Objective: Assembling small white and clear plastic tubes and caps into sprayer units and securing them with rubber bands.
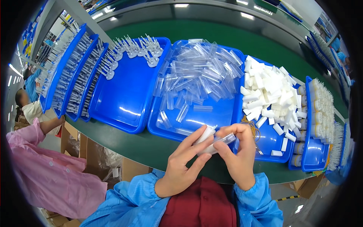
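Observation:
Close together over the near edge of the trays, my two hands are both closed on small parts. My left hand (179, 170) holds a white cylindrical piece (206, 134) with a thin tip between its fingers. A second whitish piece (208, 150) lies between the left fingers and my right thumb. My right hand (244, 155) pinches a clear plastic tube (228, 139), its end pointing right. Whether the tube and the second piece are joined is hidden by the fingers. Just beyond is a blue tray (227, 109) heaped with clear plastic tubes (204, 72).
Right of it, a blue tray (261, 145) holds white pieces (270, 89) and a coiled tan cord (252, 126). At left, a blue tray (124, 94) bears upright white-stemmed parts (138, 47). Stacked trays (321, 151) stand far right. A person's pink sleeve (56, 170) is at left.

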